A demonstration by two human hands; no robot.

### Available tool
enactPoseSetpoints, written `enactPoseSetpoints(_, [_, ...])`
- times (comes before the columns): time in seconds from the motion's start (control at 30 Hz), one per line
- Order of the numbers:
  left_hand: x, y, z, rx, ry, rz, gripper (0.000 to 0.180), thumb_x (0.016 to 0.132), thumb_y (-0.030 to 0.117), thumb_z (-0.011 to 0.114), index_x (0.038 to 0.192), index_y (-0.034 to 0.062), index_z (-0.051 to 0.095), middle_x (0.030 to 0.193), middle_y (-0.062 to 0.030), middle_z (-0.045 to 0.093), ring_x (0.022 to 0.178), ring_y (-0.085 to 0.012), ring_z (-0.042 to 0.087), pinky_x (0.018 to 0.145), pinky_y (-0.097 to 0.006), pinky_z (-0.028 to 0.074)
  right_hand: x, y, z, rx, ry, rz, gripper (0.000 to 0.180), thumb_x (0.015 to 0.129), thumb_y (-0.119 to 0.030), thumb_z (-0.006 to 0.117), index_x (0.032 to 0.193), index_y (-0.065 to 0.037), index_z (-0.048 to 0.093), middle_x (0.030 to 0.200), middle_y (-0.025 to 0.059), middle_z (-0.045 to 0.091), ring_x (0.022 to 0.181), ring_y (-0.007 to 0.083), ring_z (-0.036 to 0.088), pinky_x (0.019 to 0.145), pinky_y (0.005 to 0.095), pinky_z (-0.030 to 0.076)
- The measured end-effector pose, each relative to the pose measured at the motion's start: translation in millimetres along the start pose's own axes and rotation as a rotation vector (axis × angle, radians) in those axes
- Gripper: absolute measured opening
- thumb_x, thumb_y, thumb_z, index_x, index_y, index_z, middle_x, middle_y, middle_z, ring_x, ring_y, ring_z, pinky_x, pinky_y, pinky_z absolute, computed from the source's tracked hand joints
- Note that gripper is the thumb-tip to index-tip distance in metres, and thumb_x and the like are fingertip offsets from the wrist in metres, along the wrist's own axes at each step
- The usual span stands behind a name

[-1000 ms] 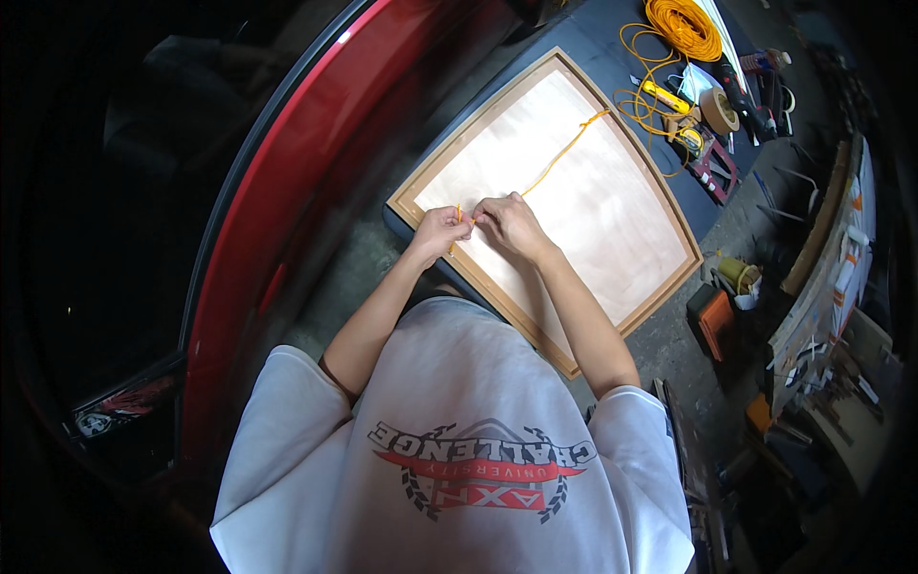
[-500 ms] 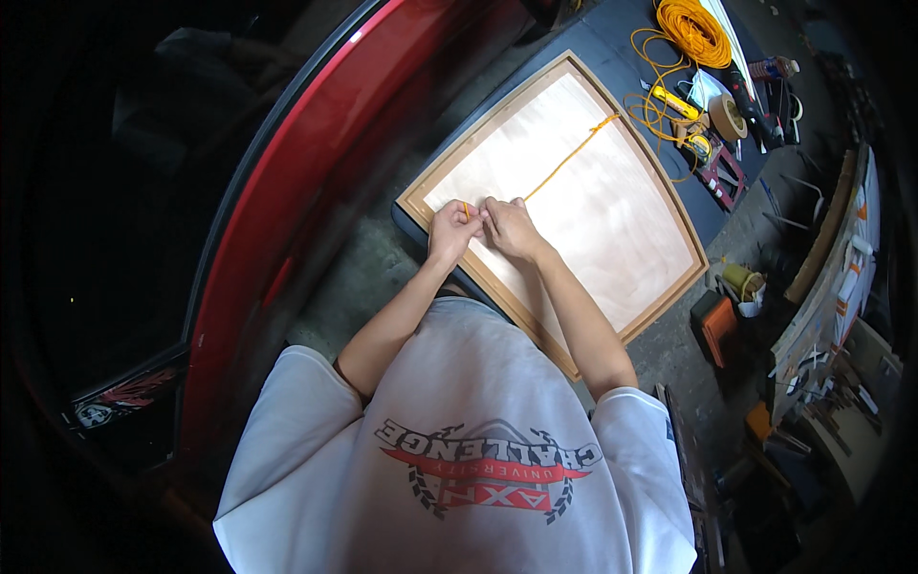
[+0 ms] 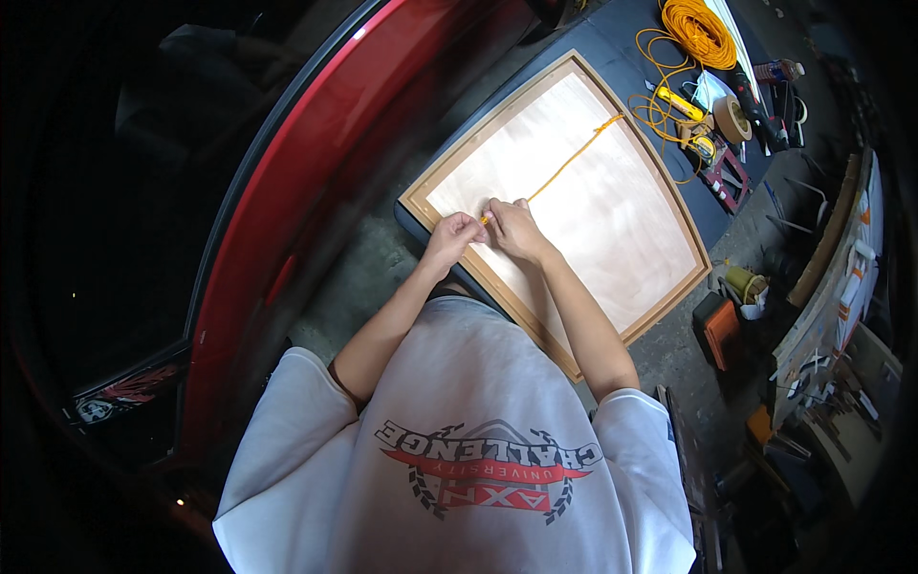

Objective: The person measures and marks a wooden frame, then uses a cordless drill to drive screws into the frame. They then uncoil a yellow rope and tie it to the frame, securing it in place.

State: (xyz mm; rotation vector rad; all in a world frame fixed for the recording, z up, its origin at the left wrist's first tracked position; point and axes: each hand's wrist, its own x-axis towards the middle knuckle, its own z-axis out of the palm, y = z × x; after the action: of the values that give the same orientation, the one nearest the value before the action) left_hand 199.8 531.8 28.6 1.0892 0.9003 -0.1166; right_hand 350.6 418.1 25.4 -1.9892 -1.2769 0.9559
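Observation:
A shallow wooden frame [image 3: 481, 140] with a pale wood panel [image 3: 612, 215] inside it lies in front of me. Across the panel runs a thin orange cord [image 3: 564, 166], knotted at the frame's far right side and stretched toward my hands. Over the frame's near-left side, my left hand [image 3: 453, 237] pinches the cord's end, a bit of orange showing at its fingertips. My right hand [image 3: 514, 231] grips the cord right beside it, fingers closed and thumb close to the left fingertips. The fingers partly hide whatever loop or knot lies between them.
A dark table [image 3: 693, 196] carries the frame. At its far right sit a coil of orange cord [image 3: 698, 33], a tape roll [image 3: 732, 120], a yellow tube [image 3: 679, 102], a dark red tool [image 3: 727, 182] and a bottle [image 3: 779, 71]. A red car door [image 3: 239, 249] stands open at left.
My left fingers have shifted slightly, and the orange cord end that stuck up above them now shows between the two hands. My right hand has barely moved.

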Motion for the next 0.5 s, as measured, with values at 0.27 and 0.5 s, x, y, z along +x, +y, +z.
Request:
enactPoseSetpoints(0.27, [1.5, 8.7, -1.5, 0.009, 0.036, -0.099, 0.013, 0.099, 0.011, 0.062, 0.095, -0.0008, 0.067, 0.089, -0.0098, 0.072, 0.082, -0.0150, 0.070, 0.080, -0.028, 0.056, 0.5, -4.1, -3.8, -0.010, 0.026, -0.013, 0.016, 0.102, -0.021, 0.052, 0.096, -0.007, 0.058, 0.083, 0.0167, 0.067, 0.081, 0.0364, 0.063, 0.086, 0.0456, 0.038])
enactPoseSetpoints(0.5, [17.2, 13.7, -4.4, -0.008, -0.084, 0.015, 0.012, 0.091, 0.001, 0.076, 0.099, -0.0020, 0.067, 0.090, -0.0099, 0.073, 0.075, -0.0158, 0.071, 0.073, -0.027, 0.057, 16.5, -33.2, -52.4, -0.029, -0.020, -0.173, 0.016, 0.093, -0.023, 0.068, 0.091, -0.008, 0.064, 0.083, 0.0137, 0.070, 0.081, 0.0328, 0.066, 0.084, 0.0410, 0.043])
